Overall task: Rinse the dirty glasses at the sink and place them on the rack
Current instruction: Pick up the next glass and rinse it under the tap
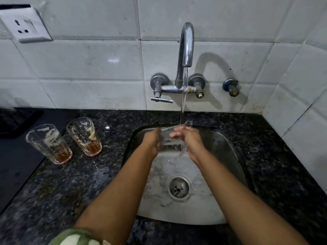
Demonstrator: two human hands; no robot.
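A clear glass (172,138) is held between both hands over the steel sink (228,151), right under the running stream from the tap (185,43). My left hand (153,140) grips its left side. My right hand (185,138) holds the right side, fingers curled over the rim. The glass is blurred by water. Two dirty glasses (50,144) (85,136) with brown liquid and white residue stand upright on the dark granite counter (70,183) left of the sink.
A dark rack or mat (16,121) lies at the far left of the counter. The sink drain (179,187) sits below my forearms. A wall socket (24,25) is at the upper left, a spare valve (231,88) to the right of the tap.
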